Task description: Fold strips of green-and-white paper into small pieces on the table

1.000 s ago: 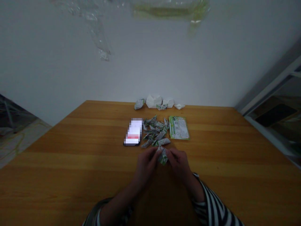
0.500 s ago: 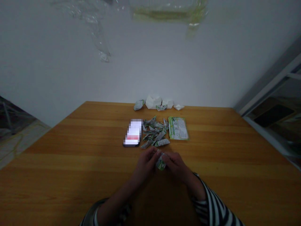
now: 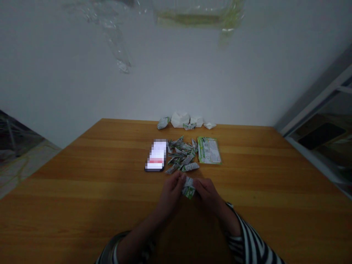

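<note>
- The left hand [image 3: 171, 195] and the right hand [image 3: 207, 195] meet just off the near edge of the pile, low over the middle of the wooden table [image 3: 82, 190].
- Between them sits a folded paper piece [image 3: 188, 187], green and white with print on it, held clear of the tabletop as far as I can tell from here.
- Both hands look closed on it, pinching from either side between thumbs and fingers; neither has let go.
- It looks light and thin, stiff only along its creases, and likely to spring open if released. The folded edges look like the safest place to pinch.
- Just beyond lies a heap of similar folded pieces [image 3: 182, 154], flanked by a phone [image 3: 156, 155] with a blurred screen and a green-bordered printed sheet [image 3: 209, 150].
- Along the far table edge sit white folded paper shapes [image 3: 180, 119] and a crumpled green-printed wrapper [image 3: 163, 123].
- Striped sleeves [image 3: 247, 238] cover the forearms.
</note>
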### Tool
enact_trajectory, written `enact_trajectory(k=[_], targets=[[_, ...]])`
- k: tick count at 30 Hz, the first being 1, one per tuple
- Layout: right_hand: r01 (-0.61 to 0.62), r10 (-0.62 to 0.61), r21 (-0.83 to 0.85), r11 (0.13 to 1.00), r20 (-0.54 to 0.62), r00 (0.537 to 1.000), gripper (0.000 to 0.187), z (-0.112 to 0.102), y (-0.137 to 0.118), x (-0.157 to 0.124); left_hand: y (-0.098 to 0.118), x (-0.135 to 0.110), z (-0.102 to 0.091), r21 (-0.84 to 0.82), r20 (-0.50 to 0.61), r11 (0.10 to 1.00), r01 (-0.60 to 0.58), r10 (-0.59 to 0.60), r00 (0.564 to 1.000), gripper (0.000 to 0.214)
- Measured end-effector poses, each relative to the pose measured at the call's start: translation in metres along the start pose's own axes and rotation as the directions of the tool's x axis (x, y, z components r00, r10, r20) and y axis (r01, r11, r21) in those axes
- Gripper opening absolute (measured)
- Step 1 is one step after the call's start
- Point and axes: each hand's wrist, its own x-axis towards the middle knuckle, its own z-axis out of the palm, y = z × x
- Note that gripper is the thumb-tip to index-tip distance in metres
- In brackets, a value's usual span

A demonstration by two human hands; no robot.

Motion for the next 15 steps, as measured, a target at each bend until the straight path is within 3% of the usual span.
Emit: enact_trajectory(k=[5, 8, 12, 15], targets=[[0.017, -0.017, 0.029, 0.999, 0.026, 0.999, 0.04, 0.0011, 0.0004, 0.0018, 0.0015, -0.002, 0.0011, 0.025, 0.033, 0.998, -0.049, 0.048, 0.998, 0.029], [-0.012, 0.014, 0.11, 0.994, -0.021, 1.0, 0.039, 0.0012, 0.0, 0.002, 0.0045, -0.003, 0.0012, -0.032, 0.116, 0.999, 0.018, -0.014, 0.993, 0.023], [-0.076, 0.086, 0.256, 0.964, -0.027, 0.996, 0.038, 0.0042, 0.0003, 0.0023, 0.0055, -0.0037, 0.0005, -0.06, 0.179, 0.995, 0.08, -0.068, 0.982, 0.036], [-0.032, 0.045, 0.126, 0.991, -0.105, 0.993, 0.033, 0.0071, -0.0007, 0.0015, 0.0027, -0.0031, 0.0003, -0.037, 0.108, 0.998, 0.059, -0.055, 0.993, 0.039]])
